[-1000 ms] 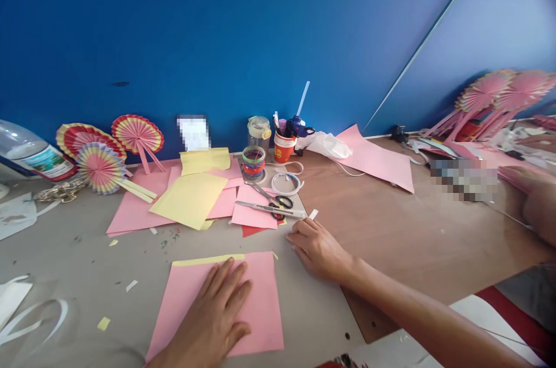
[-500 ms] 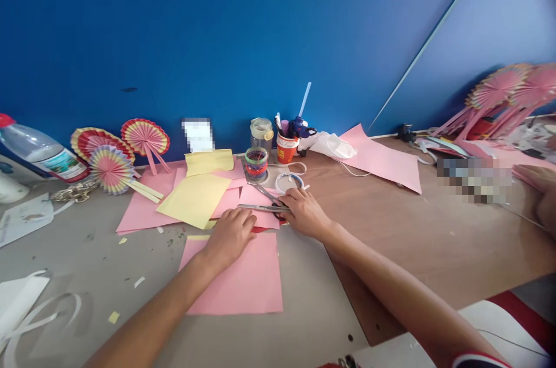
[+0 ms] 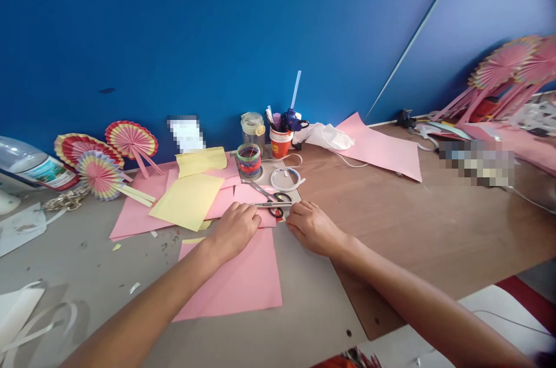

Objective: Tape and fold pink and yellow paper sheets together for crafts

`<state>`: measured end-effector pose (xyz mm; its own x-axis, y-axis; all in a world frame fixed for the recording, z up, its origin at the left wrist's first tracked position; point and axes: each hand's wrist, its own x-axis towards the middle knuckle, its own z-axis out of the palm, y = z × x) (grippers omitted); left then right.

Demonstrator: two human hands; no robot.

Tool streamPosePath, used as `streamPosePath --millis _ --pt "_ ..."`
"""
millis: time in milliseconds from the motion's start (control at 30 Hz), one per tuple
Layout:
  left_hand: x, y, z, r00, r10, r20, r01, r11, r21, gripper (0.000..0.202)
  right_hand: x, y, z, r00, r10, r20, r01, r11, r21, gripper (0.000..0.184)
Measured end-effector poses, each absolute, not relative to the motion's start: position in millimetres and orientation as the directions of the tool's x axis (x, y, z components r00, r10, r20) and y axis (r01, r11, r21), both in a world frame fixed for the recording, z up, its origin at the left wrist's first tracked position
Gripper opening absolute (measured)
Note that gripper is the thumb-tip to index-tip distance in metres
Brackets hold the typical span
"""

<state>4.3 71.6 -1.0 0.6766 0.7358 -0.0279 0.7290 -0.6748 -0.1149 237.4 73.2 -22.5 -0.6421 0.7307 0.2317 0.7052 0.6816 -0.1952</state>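
Observation:
My left hand (image 3: pixel 237 230) rests on the upper part of a pink sheet of paper (image 3: pixel 234 292), fingers curled together. To its right, my right hand (image 3: pixel 316 229) is bent inward above the table, fingers pressed together; what they hold, if anything, is hidden. Just beyond the fingers lies a slim metal tool, seemingly a utility knife (image 3: pixel 273 204), its left end close to my left fingertips. Black-handled scissors (image 3: pixel 278 212) lie partly beneath it. Behind my left hand, yellow sheets (image 3: pixel 186 200) overlap more pink paper (image 3: pixel 134 211).
A white tape ring (image 3: pixel 284 179), a jar wound with coloured bands (image 3: pixel 249 162), a clear bottle (image 3: pixel 252 130) and a red cup of pens (image 3: pixel 280 143) stand beyond. Folded paper fans (image 3: pixel 131 145) are at left, with a plastic bottle (image 3: pixel 39 165). More fans (image 3: pixel 506 64) are at right.
My right hand has come off the metal tool and drawn back to the right, uncovering the scissors' handles. My left hand has shifted slightly right. The view has turned a little.

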Motion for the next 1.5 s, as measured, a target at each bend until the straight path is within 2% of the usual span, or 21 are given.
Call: streamPosePath --millis 200,367,433,667,800,967,1133,1167,1200,1267,1333,1433,1500 --pt "10.5 75.7 3.0 0.672 0.739 -0.053 0.728 -0.672 -0.137 0.02 228.1 80.3 -35.7 -0.647 0.721 0.248 0.722 0.684 -0.106 0.02" --pt "12.4 79.4 1.7 0.654 0.755 -0.05 0.748 -0.655 -0.11 0.01 226.7 86.3 -42.4 -0.687 0.676 0.266 0.693 0.72 -0.043 0.02" --pt "13.0 81.8 0.5 0.645 0.763 -0.047 0.757 -0.646 -0.099 0.013 227.0 87.6 -43.5 -0.7 0.661 0.272 0.681 0.732 -0.024 0.02" --pt "16.2 86.0 -1.0 0.656 0.753 -0.047 0.747 -0.657 -0.105 0.014 222.4 95.6 -43.4 -0.738 0.606 0.298 0.64 0.768 0.022 0.022" --pt "17.1 85.4 -1.4 0.656 0.754 -0.033 0.748 -0.655 -0.107 0.021 221.1 98.6 -42.2 -0.714 0.614 0.338 0.653 0.758 0.001 0.019" --pt "11.7 91.5 -0.9 0.607 0.794 0.016 0.794 -0.605 -0.058 0.021 224.3 99.4 -23.3 -0.656 0.643 0.396 0.674 0.735 -0.075 0.021" --pt "5.7 99.0 -3.0 0.568 0.821 0.061 0.818 -0.571 0.068 0.024 240.5 97.0 18.5 -0.64 0.642 0.423 0.646 0.747 -0.156 0.02" --pt "5.8 99.6 -3.0 0.563 0.823 0.071 0.817 -0.568 0.101 0.025 244.9 95.8 26.7 -0.625 0.651 0.43 0.638 0.744 -0.201 0.018" --pt "6.3 99.7 -2.2 0.555 0.828 0.087 0.816 -0.561 0.135 0.025 249.3 94.4 34.1 -0.583 0.684 0.437 0.627 0.722 -0.293 0.017" --pt "6.4 96.9 2.6 0.518 0.844 0.14 0.818 -0.537 0.205 0.025 257.1 91.3 45.5 -0.458 0.784 0.42 0.621 0.62 -0.48 0.015" --pt "3.1 87.9 11.0 0.457 0.864 0.212 0.823 -0.501 0.267 0.028 263.0 88.4 52.0 -0.322 0.872 0.369 0.616 0.489 -0.617 0.014" --pt "-11.3 56.8 21.2 0.349 0.884 0.313 0.825 -0.448 0.345 0.029 268.3 85.2 55.1 -0.172 0.944 0.283 0.603 0.328 -0.727 0.012" --pt "-24.3 26.1 19.3 0.316 0.887 0.336 0.757 -0.449 0.474 0.025 270.1 84.2 54.8 -0.103 0.967 0.233 0.589 0.248 -0.769 0.014"
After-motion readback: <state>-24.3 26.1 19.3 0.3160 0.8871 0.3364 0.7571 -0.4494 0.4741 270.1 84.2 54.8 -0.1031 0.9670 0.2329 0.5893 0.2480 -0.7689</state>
